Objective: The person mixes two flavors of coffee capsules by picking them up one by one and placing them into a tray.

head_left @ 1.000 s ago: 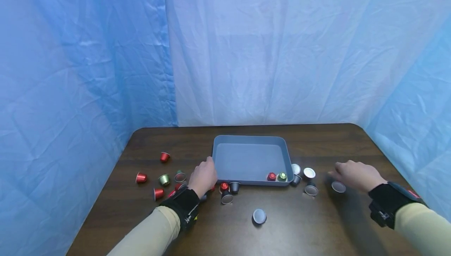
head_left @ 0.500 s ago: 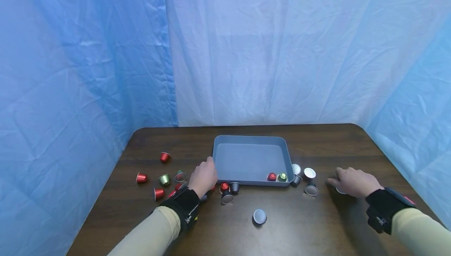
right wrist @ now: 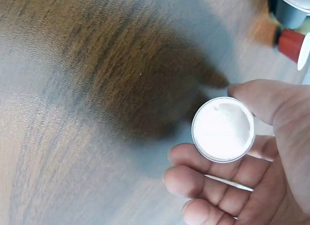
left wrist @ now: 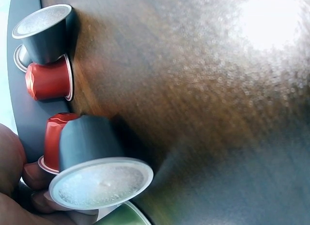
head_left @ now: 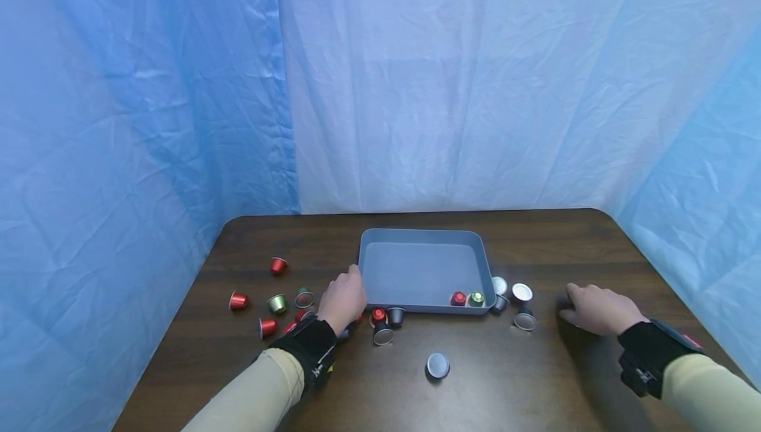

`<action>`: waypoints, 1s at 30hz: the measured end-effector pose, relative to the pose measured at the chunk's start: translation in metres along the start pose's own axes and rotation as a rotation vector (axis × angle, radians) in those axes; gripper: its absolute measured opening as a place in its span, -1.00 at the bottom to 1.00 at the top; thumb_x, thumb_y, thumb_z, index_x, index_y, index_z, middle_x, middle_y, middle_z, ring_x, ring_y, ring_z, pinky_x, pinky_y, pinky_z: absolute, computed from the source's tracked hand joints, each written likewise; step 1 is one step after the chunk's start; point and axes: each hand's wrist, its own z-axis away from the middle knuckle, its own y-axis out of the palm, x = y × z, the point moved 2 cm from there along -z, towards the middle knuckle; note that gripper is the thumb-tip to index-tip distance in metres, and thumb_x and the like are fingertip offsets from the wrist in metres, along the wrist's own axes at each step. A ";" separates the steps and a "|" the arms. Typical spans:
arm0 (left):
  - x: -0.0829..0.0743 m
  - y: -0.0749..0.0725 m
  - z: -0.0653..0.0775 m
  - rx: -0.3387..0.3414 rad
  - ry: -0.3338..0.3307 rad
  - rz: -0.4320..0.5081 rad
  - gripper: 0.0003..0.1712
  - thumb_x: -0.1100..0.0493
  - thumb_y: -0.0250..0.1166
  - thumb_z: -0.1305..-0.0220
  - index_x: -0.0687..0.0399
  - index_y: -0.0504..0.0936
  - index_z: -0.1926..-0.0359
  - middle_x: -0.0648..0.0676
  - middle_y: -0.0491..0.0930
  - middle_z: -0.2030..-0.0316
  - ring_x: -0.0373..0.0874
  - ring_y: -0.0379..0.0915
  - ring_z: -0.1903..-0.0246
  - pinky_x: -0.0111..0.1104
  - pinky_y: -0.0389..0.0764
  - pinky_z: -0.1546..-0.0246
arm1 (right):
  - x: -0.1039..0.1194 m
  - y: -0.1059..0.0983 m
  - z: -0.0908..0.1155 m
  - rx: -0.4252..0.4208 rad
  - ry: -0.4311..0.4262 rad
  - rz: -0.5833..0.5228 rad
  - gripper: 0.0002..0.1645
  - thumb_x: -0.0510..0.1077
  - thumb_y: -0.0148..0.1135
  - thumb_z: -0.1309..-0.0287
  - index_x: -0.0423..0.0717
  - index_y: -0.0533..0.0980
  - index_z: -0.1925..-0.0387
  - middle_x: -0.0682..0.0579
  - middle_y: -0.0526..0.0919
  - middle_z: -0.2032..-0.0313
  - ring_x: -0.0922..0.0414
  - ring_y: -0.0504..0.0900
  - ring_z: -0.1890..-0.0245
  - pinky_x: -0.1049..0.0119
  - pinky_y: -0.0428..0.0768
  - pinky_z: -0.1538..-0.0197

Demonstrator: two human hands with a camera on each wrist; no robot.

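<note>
Wrist views: right grip (head_left: pixel 602 309) curls round white-lidded capsule (right wrist: pixel 223 129); left grip (head_left: pixel 345 298), partly hidden, unclear.

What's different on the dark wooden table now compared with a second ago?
The right hand shifted a little back toward the body and has taken hold of a small capsule with a round, pale lid, apparently the one that lay near it on the table. The left hand, the blue-grey rectangular tray and the shiny red capsule and green capsule inside stayed put.
</note>
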 end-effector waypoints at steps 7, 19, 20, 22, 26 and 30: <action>0.001 0.001 0.000 -0.007 0.005 -0.004 -0.53 0.17 0.27 -0.46 0.29 0.38 -0.25 0.20 0.59 0.24 0.03 0.62 0.34 -0.05 0.72 0.13 | 0.000 -0.004 0.001 -0.036 -0.018 -0.013 -0.66 -0.03 0.40 -0.24 -0.24 0.52 0.30 -0.01 0.50 0.51 0.07 0.49 0.51 0.15 0.50 0.42; -0.001 -0.001 0.001 -0.001 -0.007 -0.001 -0.52 0.17 0.26 -0.47 0.29 0.36 -0.27 0.21 0.58 0.21 0.03 0.62 0.36 -0.06 0.73 0.15 | 0.005 -0.015 0.001 -0.328 -0.205 0.095 -0.74 -0.12 0.56 0.00 -0.12 0.60 0.42 0.06 0.48 0.49 0.08 0.42 0.48 0.14 0.50 0.38; -0.001 -0.001 0.001 -0.001 -0.007 -0.002 -0.52 0.17 0.26 -0.47 0.29 0.37 -0.26 0.20 0.58 0.22 0.02 0.61 0.37 -0.06 0.73 0.16 | 0.005 -0.016 0.001 -0.335 -0.213 0.091 -0.74 -0.13 0.56 -0.01 -0.12 0.58 0.43 0.07 0.49 0.51 0.09 0.42 0.49 0.13 0.52 0.38; -0.001 -0.001 0.001 -0.002 -0.007 -0.003 -0.53 0.17 0.26 -0.46 0.29 0.37 -0.25 0.20 0.58 0.23 0.02 0.61 0.37 -0.07 0.73 0.17 | 0.006 -0.020 0.002 -0.331 -0.218 0.074 -0.72 -0.12 0.55 -0.03 -0.10 0.54 0.45 0.09 0.50 0.54 0.12 0.43 0.52 0.14 0.52 0.40; -0.001 -0.001 0.002 -0.003 -0.012 0.001 -0.55 0.17 0.25 -0.47 0.29 0.38 -0.24 0.20 0.58 0.24 0.02 0.61 0.37 -0.08 0.73 0.17 | 0.009 -0.026 0.002 -0.276 -0.189 0.019 -0.70 -0.10 0.51 -0.09 -0.10 0.50 0.41 0.11 0.47 0.57 0.14 0.41 0.56 0.22 0.43 0.47; -0.002 -0.002 0.002 -0.003 -0.013 0.004 -0.55 0.17 0.24 -0.48 0.29 0.38 -0.24 0.21 0.58 0.23 0.03 0.61 0.36 -0.07 0.72 0.16 | 0.013 -0.033 0.003 -0.221 -0.149 -0.021 -0.70 -0.11 0.45 -0.14 -0.12 0.45 0.35 0.08 0.42 0.57 0.13 0.38 0.58 0.25 0.33 0.49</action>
